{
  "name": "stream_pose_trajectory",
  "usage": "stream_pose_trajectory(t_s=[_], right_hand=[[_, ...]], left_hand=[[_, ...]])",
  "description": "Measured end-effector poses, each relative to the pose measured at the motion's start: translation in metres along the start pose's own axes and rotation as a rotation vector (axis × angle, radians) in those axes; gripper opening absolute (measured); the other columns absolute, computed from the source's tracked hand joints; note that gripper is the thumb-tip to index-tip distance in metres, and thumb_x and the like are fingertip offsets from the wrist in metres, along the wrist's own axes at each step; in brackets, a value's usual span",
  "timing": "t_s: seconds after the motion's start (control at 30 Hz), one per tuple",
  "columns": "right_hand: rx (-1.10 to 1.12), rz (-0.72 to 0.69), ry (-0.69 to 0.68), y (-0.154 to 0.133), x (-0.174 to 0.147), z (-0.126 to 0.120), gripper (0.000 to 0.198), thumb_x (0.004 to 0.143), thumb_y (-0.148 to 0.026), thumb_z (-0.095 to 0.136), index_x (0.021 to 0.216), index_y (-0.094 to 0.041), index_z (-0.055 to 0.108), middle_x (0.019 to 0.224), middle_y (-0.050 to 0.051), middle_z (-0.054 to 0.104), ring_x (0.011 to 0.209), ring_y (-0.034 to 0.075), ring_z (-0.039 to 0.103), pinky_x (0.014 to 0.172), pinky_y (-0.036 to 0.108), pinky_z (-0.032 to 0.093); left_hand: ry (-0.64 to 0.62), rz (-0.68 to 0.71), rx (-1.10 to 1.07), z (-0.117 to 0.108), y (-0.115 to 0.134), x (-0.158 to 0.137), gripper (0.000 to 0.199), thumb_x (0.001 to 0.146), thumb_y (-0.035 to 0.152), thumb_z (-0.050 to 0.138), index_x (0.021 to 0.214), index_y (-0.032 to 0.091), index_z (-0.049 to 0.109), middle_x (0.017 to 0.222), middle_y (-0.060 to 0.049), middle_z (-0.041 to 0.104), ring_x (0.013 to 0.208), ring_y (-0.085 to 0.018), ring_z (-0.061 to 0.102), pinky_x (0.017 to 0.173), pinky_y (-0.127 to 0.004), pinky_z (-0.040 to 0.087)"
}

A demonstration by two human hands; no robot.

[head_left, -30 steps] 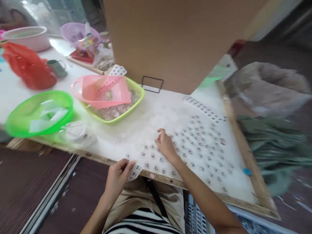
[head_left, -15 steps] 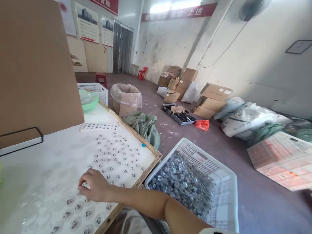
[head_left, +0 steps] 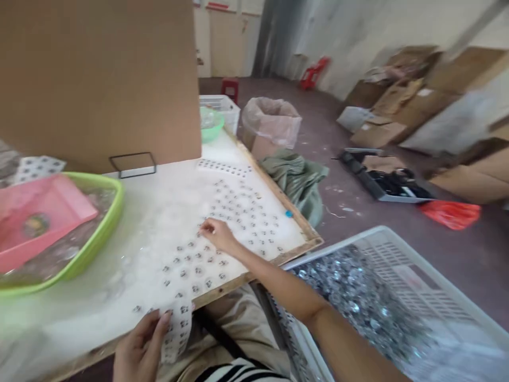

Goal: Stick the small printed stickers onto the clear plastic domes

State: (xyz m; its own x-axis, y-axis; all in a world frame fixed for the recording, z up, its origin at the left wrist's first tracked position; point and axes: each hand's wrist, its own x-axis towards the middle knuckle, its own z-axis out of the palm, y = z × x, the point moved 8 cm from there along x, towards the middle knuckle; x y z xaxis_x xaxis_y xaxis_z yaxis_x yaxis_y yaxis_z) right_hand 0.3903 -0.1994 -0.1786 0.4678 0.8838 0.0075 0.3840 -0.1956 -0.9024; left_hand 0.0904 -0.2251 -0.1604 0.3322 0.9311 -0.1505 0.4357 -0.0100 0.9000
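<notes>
At the table's near edge, my left hand (head_left: 139,345) pinches a white sticker strip (head_left: 177,334) with rows of small black-and-white prints; its lower end hangs past the edge. My right hand (head_left: 217,233) reaches over the white tabletop (head_left: 155,212), thumb and fingertips drawn together. Whatever lies in that pinch is too small to make out. Around it, several clear round pieces (head_left: 198,271) lie in loose rows, each with a small dark print. Another strip of prints (head_left: 225,167) lies farther back.
On the left, a lime-green basin (head_left: 113,212) holds clear pieces and a pink tray (head_left: 47,212). A cardboard sheet (head_left: 99,79) stands behind a black wire frame (head_left: 133,164). At right sits a white crate (head_left: 401,249) of clear pieces (head_left: 358,297). A wooden rim (head_left: 274,199) edges the table.
The view has swung left and down, bringing my left hand with the sticker strip and the lime-green basin into sight. My right hand has moved farther back over the rows of pieces.
</notes>
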Motion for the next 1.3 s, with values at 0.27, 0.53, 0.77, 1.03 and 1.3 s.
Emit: stream_pose_trajectory(t_s=[0.27,0.53,0.77,1.03,1.3], right_hand=[[-0.027,0.034,-0.1,0.015,0.041,0.004,0.004,0.076,-0.019,0.062,0.075,-0.017,0.064,0.073,0.002,0.068,0.065,0.012,0.06,0.063,0.024,0.044],[-0.167,0.026,-0.226,-0.001,0.056,0.038,0.006,0.075,-0.012,0.065,0.073,-0.017,0.067,0.075,0.003,0.071,0.067,0.012,0.061,0.063,0.023,0.043],[-0.33,-0.01,-0.256,-0.003,0.054,0.052,0.014,0.074,-0.005,0.063,0.073,-0.019,0.062,0.077,0.002,0.069,0.071,0.014,0.062,0.066,0.024,0.042],[-0.441,-0.079,-0.131,-0.024,0.043,0.04,0.015,0.078,-0.012,0.066,0.089,-0.019,0.059,0.102,0.008,0.061,0.086,0.019,0.06,0.081,0.032,0.041],[0.148,-0.147,-0.551,-0.078,-0.075,0.072,0.023,0.079,-0.031,0.073,0.098,-0.023,0.062,0.095,0.001,0.067,0.078,0.014,0.059,0.07,0.027,0.046]], left_hand=[[-0.098,-0.045,-0.127,0.001,-0.006,0.006,0.042,0.078,0.056,0.071,0.087,0.015,0.075,0.073,-0.006,0.074,0.07,-0.022,0.069,0.062,-0.026,0.055],[-0.025,-0.044,-0.135,-0.009,-0.002,0.011,0.04,0.081,0.054,0.069,0.088,0.015,0.075,0.072,-0.005,0.072,0.067,-0.019,0.064,0.06,-0.023,0.051],[-0.038,-0.071,-0.167,-0.01,-0.005,0.011,0.041,0.081,0.055,0.068,0.087,0.015,0.074,0.07,-0.005,0.071,0.068,-0.02,0.064,0.061,-0.024,0.051],[-0.008,-0.083,-0.217,-0.007,-0.001,0.016,0.039,0.079,0.053,0.071,0.087,0.014,0.072,0.073,-0.006,0.073,0.069,-0.02,0.066,0.061,-0.025,0.053],[-0.045,-0.101,-0.328,0.009,0.002,0.026,0.043,0.083,0.049,0.069,0.106,0.013,0.07,0.079,-0.007,0.073,0.071,-0.019,0.066,0.064,-0.025,0.052]])
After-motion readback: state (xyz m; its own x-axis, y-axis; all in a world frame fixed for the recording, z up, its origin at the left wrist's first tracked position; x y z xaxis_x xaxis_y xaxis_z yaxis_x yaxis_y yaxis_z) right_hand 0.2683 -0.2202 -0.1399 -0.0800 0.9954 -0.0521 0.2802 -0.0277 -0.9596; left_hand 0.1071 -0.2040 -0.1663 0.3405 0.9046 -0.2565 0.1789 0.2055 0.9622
